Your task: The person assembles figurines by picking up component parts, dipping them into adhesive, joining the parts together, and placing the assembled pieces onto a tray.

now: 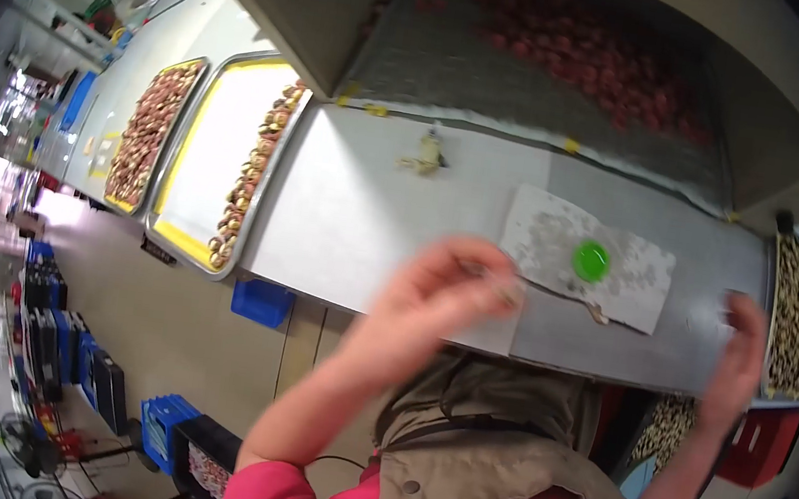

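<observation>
Grey-white bench [366,195]: left hand [445,286] pinched, right hand [739,355] loosely curled, both too blurred to tell what they hold; green cup [591,261] on white card [638,289] between them; leftward, small pieces [155,131] fill one tray [172,135], seemingly part-filling the next tray [219,125] along its right side

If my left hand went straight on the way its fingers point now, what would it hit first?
Probably the white sheet, with the green cup farther on. Your left hand is blurred and its height is unclear, so it might pass over both.
</observation>
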A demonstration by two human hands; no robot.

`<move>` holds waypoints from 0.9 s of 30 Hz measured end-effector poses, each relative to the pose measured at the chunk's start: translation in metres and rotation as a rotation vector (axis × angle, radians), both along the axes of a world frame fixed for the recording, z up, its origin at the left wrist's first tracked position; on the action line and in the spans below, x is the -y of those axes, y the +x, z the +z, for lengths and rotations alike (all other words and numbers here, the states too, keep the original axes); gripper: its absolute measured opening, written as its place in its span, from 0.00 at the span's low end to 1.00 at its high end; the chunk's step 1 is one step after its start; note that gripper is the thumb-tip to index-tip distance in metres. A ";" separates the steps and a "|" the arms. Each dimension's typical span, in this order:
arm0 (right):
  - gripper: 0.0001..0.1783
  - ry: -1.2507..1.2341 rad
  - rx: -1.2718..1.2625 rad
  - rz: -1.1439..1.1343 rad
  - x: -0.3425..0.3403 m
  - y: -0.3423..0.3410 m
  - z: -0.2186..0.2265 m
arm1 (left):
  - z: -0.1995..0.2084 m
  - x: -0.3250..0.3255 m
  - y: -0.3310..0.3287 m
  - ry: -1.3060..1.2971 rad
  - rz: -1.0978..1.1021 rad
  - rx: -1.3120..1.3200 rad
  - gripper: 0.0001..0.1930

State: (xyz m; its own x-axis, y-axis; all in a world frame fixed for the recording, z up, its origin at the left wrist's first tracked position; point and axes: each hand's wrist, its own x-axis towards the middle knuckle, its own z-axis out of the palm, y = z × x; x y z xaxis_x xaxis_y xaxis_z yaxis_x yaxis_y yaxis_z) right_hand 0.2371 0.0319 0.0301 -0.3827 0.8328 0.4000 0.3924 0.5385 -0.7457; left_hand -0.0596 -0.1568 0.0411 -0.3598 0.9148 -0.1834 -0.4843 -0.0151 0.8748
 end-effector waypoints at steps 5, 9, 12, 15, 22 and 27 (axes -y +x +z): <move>0.19 0.219 0.330 -0.377 -0.095 0.132 0.025 | 0.005 0.003 -0.176 0.034 0.489 -0.357 0.16; 0.17 0.284 0.744 -0.416 -0.133 0.195 -0.002 | -0.004 0.012 -0.290 -0.190 0.616 -0.653 0.14; 0.16 0.243 0.704 -0.409 -0.136 0.215 -0.022 | -0.016 -0.008 -0.317 -0.404 0.576 -0.803 0.16; 0.13 0.258 0.638 -0.381 -0.135 0.218 -0.023 | -0.031 -0.021 -0.326 -0.560 0.452 -0.975 0.15; 0.13 0.140 0.750 -0.452 -0.133 0.223 -0.017 | -0.010 -0.030 -0.317 -0.707 0.308 -1.133 0.21; 0.12 0.338 0.431 -0.385 -0.149 0.242 -0.044 | -0.024 -0.031 -0.328 -0.722 0.396 -1.191 0.22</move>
State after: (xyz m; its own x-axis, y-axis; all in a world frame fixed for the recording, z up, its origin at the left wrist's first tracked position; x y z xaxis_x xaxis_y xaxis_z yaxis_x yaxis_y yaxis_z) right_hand 0.4786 0.1810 -0.0135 -0.2677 0.7974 0.5408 0.8284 0.4771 -0.2935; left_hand -0.3872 -0.1260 0.0174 -0.8280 0.5599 0.0302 0.4541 0.6379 0.6220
